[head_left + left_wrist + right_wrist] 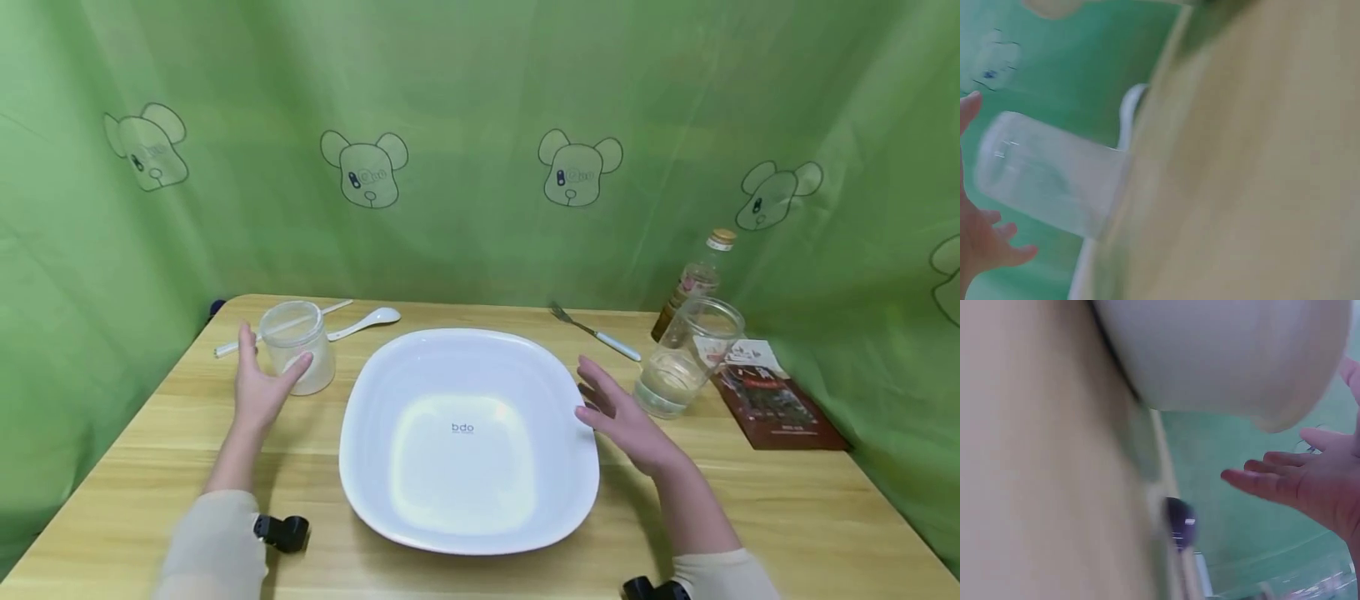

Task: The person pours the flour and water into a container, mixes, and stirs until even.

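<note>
A clear plastic jar (311, 358) stands at the left of the table. My left hand (261, 392) reaches toward its near side, thumb and fingers spread; the left wrist view shows a gap between this hand (985, 244) and the jar (1054, 172). In the middle sits a large white basin (457, 542) with "bdo" printed on its bottom. Beside the basin's right rim, my right hand (626, 425) has its fingers stretched out and holds nothing. The right wrist view has this hand (1316, 475) next to the basin's outer wall (1229, 356).
Behind the jar lie a white stick (337, 307) and a white spoon (367, 322). A fork (600, 336) lies behind the basin. At right stand a glass cup (671, 379) with clear liquid and a corked bottle (693, 279), near a dark red packet (776, 408). Green curtain (480, 250) surrounds the table.
</note>
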Action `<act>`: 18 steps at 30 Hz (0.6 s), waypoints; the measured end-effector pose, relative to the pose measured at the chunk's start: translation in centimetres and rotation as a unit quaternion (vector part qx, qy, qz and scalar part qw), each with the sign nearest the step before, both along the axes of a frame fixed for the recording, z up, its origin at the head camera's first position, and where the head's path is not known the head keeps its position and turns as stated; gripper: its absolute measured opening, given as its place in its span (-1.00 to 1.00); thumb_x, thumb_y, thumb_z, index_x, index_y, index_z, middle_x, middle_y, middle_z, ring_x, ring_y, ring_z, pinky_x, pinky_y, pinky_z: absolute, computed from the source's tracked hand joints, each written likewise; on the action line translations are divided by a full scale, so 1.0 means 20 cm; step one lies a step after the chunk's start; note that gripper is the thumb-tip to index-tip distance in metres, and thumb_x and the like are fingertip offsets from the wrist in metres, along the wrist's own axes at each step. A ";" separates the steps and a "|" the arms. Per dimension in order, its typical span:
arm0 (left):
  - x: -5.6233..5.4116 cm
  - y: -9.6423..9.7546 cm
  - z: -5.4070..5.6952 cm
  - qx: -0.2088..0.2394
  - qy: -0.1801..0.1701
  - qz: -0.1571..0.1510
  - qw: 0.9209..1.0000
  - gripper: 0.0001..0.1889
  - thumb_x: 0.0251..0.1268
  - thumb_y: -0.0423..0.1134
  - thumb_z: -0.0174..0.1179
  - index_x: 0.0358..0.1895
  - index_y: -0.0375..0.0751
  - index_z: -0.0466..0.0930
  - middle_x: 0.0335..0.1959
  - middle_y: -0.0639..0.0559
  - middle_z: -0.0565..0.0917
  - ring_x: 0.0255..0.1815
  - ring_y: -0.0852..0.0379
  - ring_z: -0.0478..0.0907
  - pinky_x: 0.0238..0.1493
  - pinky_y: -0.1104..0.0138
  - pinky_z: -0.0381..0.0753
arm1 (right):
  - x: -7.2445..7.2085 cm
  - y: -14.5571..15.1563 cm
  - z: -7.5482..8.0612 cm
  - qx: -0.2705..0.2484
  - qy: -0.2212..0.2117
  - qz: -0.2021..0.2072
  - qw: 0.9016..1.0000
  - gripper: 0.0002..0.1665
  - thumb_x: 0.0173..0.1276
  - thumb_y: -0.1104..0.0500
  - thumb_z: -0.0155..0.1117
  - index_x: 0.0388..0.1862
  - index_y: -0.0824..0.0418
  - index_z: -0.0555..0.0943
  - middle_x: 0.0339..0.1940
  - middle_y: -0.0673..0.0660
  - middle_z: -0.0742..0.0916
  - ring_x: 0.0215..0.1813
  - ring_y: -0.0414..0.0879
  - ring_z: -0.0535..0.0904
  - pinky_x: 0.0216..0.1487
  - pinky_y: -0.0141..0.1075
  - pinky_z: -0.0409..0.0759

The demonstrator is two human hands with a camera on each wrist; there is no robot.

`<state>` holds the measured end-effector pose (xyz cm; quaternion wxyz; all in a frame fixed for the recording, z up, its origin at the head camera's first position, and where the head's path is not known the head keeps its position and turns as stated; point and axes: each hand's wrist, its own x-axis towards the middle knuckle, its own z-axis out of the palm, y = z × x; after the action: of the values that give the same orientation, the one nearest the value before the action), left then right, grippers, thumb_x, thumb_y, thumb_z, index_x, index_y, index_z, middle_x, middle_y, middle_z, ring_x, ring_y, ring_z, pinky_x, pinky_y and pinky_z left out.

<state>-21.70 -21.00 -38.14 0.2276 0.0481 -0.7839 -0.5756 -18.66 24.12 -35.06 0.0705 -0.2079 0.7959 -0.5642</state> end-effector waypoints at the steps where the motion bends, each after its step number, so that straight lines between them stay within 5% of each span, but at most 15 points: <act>1: -0.01 0.00 -0.03 0.011 0.001 -0.001 1.000 0.04 -0.09 -0.12 0.27 0.34 -0.02 -0.37 0.32 -0.19 -0.13 0.28 -0.09 -0.16 0.22 0.01 -0.20 | 0.00 0.00 -0.02 -0.029 -0.016 0.007 0.999 -0.20 0.26 0.25 0.01 0.35 0.23 -0.18 0.31 0.35 -0.04 0.26 0.27 -0.08 0.12 0.01 0.18; 9: -0.15 -0.04 -0.19 0.065 0.027 -0.013 0.997 0.05 -0.17 -0.13 0.33 0.34 0.14 -0.28 0.30 -0.16 -0.01 0.29 -0.03 -0.12 0.22 0.01 -0.30 | -0.01 -0.01 -0.10 -0.179 -0.127 0.040 0.975 -0.20 0.20 0.36 -0.01 0.35 0.13 -0.10 0.32 0.27 -0.04 0.20 0.10 0.13 -0.06 -0.12 0.44; 18: -0.19 0.00 -0.16 0.043 -0.005 0.028 0.999 0.08 -0.22 -0.25 0.35 0.34 -0.04 -0.27 0.29 -0.15 0.02 0.25 -0.06 -0.03 0.23 0.09 -0.11 | 0.00 -0.01 -0.13 -0.236 -0.166 0.065 0.955 -0.16 0.16 0.45 -0.05 0.36 0.05 -0.10 0.24 0.40 0.09 0.02 0.12 0.39 -0.14 -0.02 0.46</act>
<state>-25.46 -21.10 -41.39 0.2377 0.0827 -0.7576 -0.6022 -18.67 23.95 -37.63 0.1866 -0.1734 0.6019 -0.7569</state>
